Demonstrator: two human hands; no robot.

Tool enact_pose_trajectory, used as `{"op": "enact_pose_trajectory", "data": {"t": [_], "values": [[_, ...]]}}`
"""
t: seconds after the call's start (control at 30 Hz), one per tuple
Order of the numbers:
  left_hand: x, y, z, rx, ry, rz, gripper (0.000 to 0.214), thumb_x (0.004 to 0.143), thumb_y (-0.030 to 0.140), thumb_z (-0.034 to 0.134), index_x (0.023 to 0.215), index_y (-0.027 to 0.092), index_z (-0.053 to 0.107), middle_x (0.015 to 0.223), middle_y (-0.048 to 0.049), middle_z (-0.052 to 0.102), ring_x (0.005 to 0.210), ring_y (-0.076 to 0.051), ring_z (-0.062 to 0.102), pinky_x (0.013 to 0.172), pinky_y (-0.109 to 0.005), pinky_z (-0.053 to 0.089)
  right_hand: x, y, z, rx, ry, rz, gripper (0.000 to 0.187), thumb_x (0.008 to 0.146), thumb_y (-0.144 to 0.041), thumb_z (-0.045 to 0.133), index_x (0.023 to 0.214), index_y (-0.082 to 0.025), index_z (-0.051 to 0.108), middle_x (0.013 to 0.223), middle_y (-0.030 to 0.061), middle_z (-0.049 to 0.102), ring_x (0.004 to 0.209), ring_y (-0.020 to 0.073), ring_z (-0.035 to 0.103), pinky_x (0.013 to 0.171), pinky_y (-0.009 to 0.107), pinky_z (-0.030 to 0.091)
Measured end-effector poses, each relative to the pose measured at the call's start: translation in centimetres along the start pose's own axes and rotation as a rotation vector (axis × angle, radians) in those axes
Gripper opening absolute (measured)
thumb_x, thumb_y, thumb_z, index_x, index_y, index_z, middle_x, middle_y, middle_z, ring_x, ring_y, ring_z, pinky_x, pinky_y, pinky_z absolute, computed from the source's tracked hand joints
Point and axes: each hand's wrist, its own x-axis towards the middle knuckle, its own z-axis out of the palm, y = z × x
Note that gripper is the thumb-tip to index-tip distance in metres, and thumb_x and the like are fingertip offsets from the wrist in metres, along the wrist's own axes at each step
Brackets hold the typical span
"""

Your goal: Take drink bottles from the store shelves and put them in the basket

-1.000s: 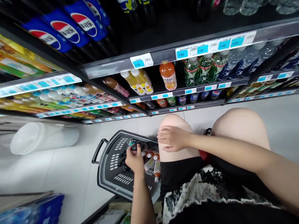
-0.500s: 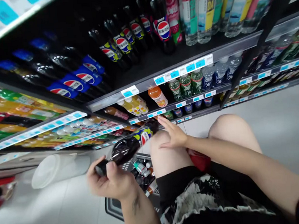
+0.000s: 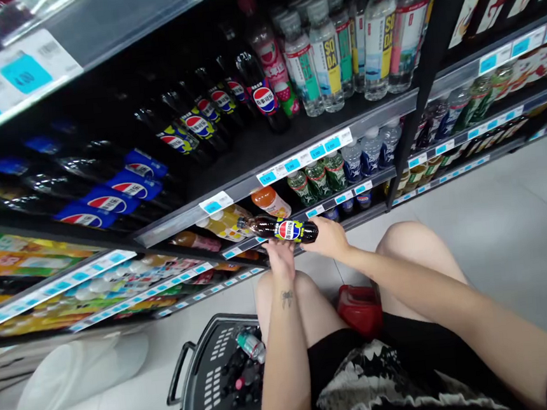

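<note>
My right hand (image 3: 327,237) grips the base of a cola bottle (image 3: 289,230), which lies nearly level in front of the lower shelves, its dark cap pointing left. Beneath the middle of that bottle is my left hand (image 3: 281,258), its fingers extended at the underside and partly hidden; no thumb crosses the bottle's front. Above, similar cola bottles (image 3: 199,125) stand in a loose row on the shelf. To their right are a pink drink bottle (image 3: 271,65) and several clear soda water bottles (image 3: 325,54).
A grey shopping basket (image 3: 212,376) with bottles inside stands on the floor beside my left leg. Between my legs is a red object (image 3: 359,309). A white tub (image 3: 78,375) sits further left. Large blue-labelled cola bottles (image 3: 105,204) fill the left shelf, above a price-tag rail (image 3: 299,164).
The cola bottle has risen and turned, its base now in my right hand. My left hand has left the cap and moved right, beneath the bottle. The view has shifted, showing more of the basket.
</note>
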Motion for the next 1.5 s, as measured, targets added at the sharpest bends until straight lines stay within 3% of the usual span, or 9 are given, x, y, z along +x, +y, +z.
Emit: {"op": "enact_pose_trajectory", "data": {"t": [0.1, 0.23, 0.4, 0.63, 0.87, 1.0, 1.1, 1.27, 1.5], "values": [[-0.4, -1.4, 0.6, -0.018, -0.073, -0.042, 0.060, 0.085, 0.072, 0.057, 0.109, 0.018, 0.065, 0.116, -0.0135, 0.066, 0.108, -0.024, 0.064, 0.094, -0.037, 0.052, 0.0, 0.4, 0.2, -0.050, -0.184, 0.017, 0.060, 0.069, -0.054, 0.081, 0.115, -0.019, 0.061, 0.112, 0.0098, 0.071, 0.101, 0.0287, 0.069, 0.082, 0.035, 0.054], [0.3, -1.9, 1.2, -0.078, 0.005, -0.142, 0.073, 0.090, 0.077, 0.039, 0.107, 0.013, 0.069, 0.108, -0.0151, 0.069, 0.101, -0.024, 0.067, 0.092, -0.038, 0.054, 0.7, 1.2, 0.1, -0.013, -0.442, 0.032, 0.070, 0.062, -0.064, 0.083, 0.112, -0.020, 0.064, 0.111, 0.0091, 0.073, 0.101, 0.0299, 0.069, 0.082, 0.035, 0.055], [0.7, -2.0, 1.4, -0.081, -0.033, -0.171, 0.070, 0.091, 0.074, 0.042, 0.110, 0.012, 0.068, 0.110, -0.0153, 0.069, 0.099, -0.025, 0.068, 0.091, -0.038, 0.054, 1.2, 1.9, 0.6, 0.232, -0.699, 0.172, 0.068, 0.060, -0.060, 0.084, 0.111, -0.020, 0.063, 0.100, 0.0044, 0.075, 0.065, 0.0184, 0.072, 0.058, 0.027, 0.056], [1.0, -1.9, 0.2, -0.097, -0.086, -0.133, 0.064, 0.091, 0.067, 0.052, 0.123, 0.013, 0.064, 0.110, -0.0152, 0.069, 0.097, -0.025, 0.069, 0.095, -0.043, 0.052, 1.1, 2.1, 1.8, 0.179, -0.626, 0.157, 0.061, 0.061, -0.059, 0.083, 0.103, -0.019, 0.062, 0.084, -0.0008, 0.075, 0.053, 0.0139, 0.068, 0.053, 0.023, 0.052], [0.5, -0.8, 0.2, -0.095, -0.169, -0.143, 0.064, 0.088, 0.067, 0.055, 0.123, 0.014, 0.062, 0.111, -0.0161, 0.068, 0.104, -0.030, 0.067, 0.097, -0.047, 0.050, 1.1, 1.8, 1.6, 0.063, -0.597, 0.121, 0.057, 0.064, -0.059, 0.081, 0.103, -0.022, 0.064, 0.081, -0.0033, 0.075, 0.054, 0.0151, 0.068, 0.059, 0.026, 0.053], [0.3, -0.5, -0.1, -0.029, -0.165, -0.160, 0.065, 0.087, 0.071, 0.052, 0.118, 0.015, 0.062, 0.113, -0.0162, 0.067, 0.110, -0.031, 0.064, 0.095, -0.046, 0.050, 0.7, 1.3, 1.6, -0.059, -0.573, 0.104, 0.059, 0.065, -0.061, 0.079, 0.107, -0.022, 0.066, 0.089, 0.0021, 0.076, 0.074, 0.0225, 0.073, 0.069, 0.030, 0.055], [0.2, -0.6, -0.7, 0.028, -0.186, -0.179, 0.064, 0.082, 0.071, 0.056, 0.114, 0.016, 0.062, 0.111, -0.0153, 0.067, 0.109, -0.030, 0.064, 0.093, -0.046, 0.050, 0.3, 0.5, 1.0, -0.192, -0.446, 0.064, 0.062, 0.063, -0.063, 0.077, 0.107, -0.020, 0.068, 0.099, 0.0094, 0.075, 0.093, 0.0307, 0.072, 0.074, 0.035, 0.056], [-0.3, -1.3, -1.4, 0.205, -0.113, -0.132, 0.054, 0.067, 0.044, 0.085, 0.107, 0.020, 0.058, 0.110, -0.0081, 0.065, 0.102, -0.023, 0.063, 0.094, -0.038, 0.050, 0.0, -0.3, -0.8, -0.316, -0.291, -0.018, 0.059, 0.064, -0.062, 0.074, 0.102, -0.017, 0.068, 0.094, 0.0136, 0.075, 0.089, 0.0341, 0.072, 0.076, 0.039, 0.057], [-0.7, -1.1, -0.8, 0.193, 0.042, -0.089, 0.051, 0.060, 0.044, 0.088, 0.095, 0.018, 0.061, 0.094, -0.0039, 0.069, 0.086, -0.018, 0.066, 0.082, -0.033, 0.054, 0.4, -0.1, -0.9, -0.357, -0.249, -0.156, 0.057, 0.069, -0.049, 0.074, 0.111, -0.013, 0.060, 0.099, 0.0162, 0.073, 0.090, 0.0343, 0.071, 0.079, 0.040, 0.055]]}}
